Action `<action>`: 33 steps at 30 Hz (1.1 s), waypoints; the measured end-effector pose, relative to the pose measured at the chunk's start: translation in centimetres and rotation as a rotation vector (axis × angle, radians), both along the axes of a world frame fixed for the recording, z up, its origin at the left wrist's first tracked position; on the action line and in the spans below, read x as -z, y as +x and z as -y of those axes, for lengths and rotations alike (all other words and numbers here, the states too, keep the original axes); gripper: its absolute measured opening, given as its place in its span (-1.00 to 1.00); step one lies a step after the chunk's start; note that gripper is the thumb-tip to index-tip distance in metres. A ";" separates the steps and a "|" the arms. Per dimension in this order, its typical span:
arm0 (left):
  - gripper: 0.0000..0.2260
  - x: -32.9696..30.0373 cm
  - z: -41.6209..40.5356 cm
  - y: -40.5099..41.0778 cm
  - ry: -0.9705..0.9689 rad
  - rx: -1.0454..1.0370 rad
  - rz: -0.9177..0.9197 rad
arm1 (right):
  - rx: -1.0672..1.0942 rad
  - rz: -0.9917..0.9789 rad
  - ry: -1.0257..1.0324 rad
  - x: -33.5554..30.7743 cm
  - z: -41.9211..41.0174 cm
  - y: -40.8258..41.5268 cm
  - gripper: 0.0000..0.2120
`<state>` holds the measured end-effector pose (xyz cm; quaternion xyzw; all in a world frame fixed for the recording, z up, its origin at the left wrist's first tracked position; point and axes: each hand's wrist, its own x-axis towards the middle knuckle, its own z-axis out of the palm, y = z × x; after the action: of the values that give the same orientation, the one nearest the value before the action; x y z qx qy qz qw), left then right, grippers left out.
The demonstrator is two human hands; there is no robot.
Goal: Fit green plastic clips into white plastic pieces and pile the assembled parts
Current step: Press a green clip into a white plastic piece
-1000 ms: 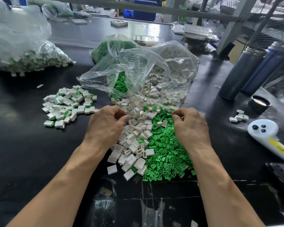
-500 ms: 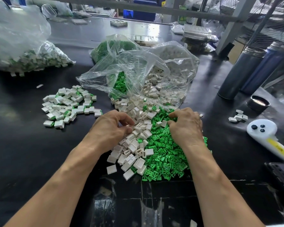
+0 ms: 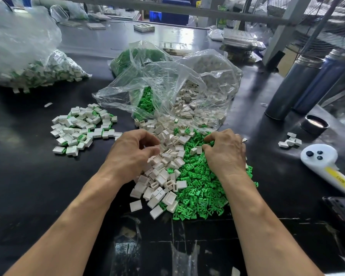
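A heap of loose white plastic pieces (image 3: 161, 176) lies in front of me, with a heap of green clips (image 3: 199, 188) spread to its right. My left hand (image 3: 131, 156) rests on the white heap, its thumb and forefinger curled together on a white piece at the heap's top. My right hand (image 3: 225, 154) lies on the green clips with its fingers curled down into them; what the fingertips hold is hidden. A pile of assembled white-and-green parts (image 3: 82, 126) sits to the left.
An open clear bag (image 3: 167, 92) spills white pieces and green clips behind the heaps. A big bag of assembled parts (image 3: 34, 70) lies far left. Two metal bottles (image 3: 295, 84), a black cap (image 3: 315, 124), a few white pieces (image 3: 290, 140) and a white controller (image 3: 327, 166) are at the right.
Both hands have dropped lower onto the heaps and drawn a little toward me. The left hand's fingers have curled closed at the white pieces, and the right hand's fingers have dug into the green clips.
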<state>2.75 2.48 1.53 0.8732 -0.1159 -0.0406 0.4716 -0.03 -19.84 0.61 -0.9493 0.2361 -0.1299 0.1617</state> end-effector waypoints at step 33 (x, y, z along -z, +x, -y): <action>-0.83 0.4 2.0 -1.0 -0.529 0.078 0.051 | -0.432 0.401 0.852 -0.9 -3.4 -2.1 -0.89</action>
<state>1.72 0.48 1.17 0.7152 -0.1679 -0.0048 0.6785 -2.12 -16.47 1.49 -0.7827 0.0310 -0.1653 0.5992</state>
